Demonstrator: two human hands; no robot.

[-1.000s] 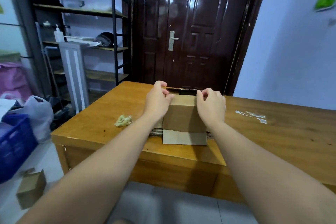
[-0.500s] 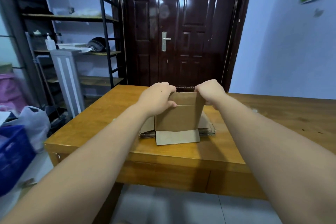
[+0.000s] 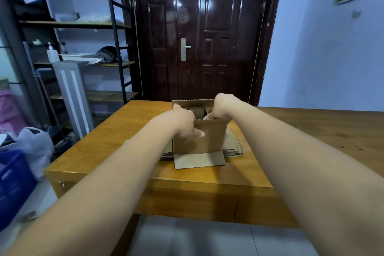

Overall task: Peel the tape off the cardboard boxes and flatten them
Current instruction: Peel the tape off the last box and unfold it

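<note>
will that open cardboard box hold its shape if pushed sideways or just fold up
Likely to fold: the cardboard box is open on top and a bottom flap lies splayed in front, so little braces its walls. Probably light, as it looks empty inside. It may slide too, resting on flattened cardboard.

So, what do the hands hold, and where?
The open cardboard box: left hand grips the near wall's top edge, thumb outside; right hand grips the top rim at its right corner.

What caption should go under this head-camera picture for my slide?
Left hand and right hand grip the rim of an open cardboard box standing on flattened cardboard on a wooden table.
</note>
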